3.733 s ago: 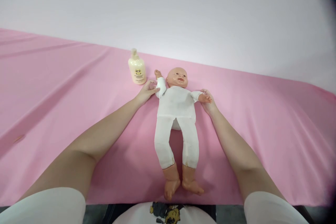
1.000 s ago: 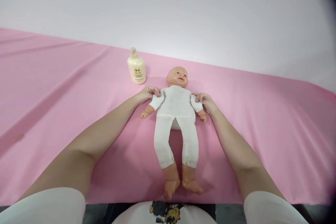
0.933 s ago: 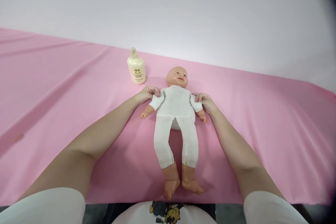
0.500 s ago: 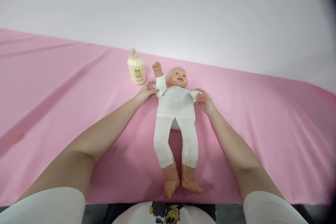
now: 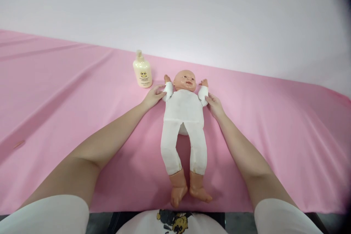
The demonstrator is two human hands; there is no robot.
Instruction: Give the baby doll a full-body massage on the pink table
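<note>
Doll [image 5: 184,117] in white clothing lies face up on the pink sheet [image 5: 68,91] covering the desk, head away from the person, feet toward the near edge. Both doll arms are raised beside the head. Left hand [image 5: 154,96] has its grip closed on the doll's upper arm on that side; right hand [image 5: 214,105] likewise holds the opposite upper arm. Cream bottle [image 5: 142,70] stands upright near the left hand, apart from it.
</note>
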